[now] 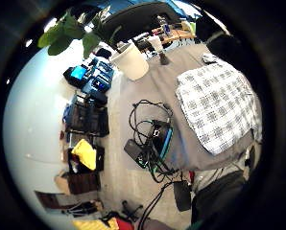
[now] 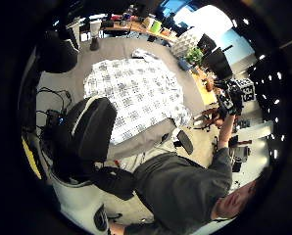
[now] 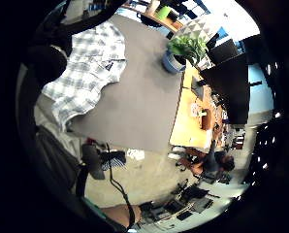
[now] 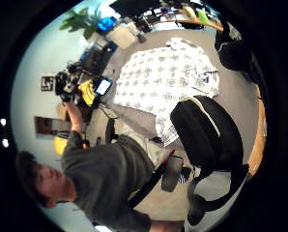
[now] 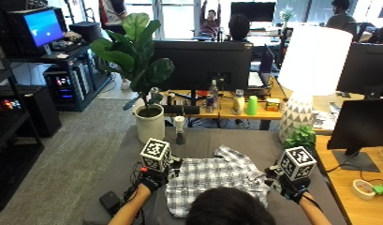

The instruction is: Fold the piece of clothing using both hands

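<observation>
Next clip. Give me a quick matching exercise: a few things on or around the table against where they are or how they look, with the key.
Things:
1. shirt
2. left hand
3. right hand
4. plant pot

Places or states:
A. raised at the shirt's right side, holding nothing
B. white, at the table's far left corner
C. plaid, spread on the grey table
D. raised at the shirt's left side, holding nothing

Pairs: 1-C, 2-D, 3-A, 4-B
</observation>
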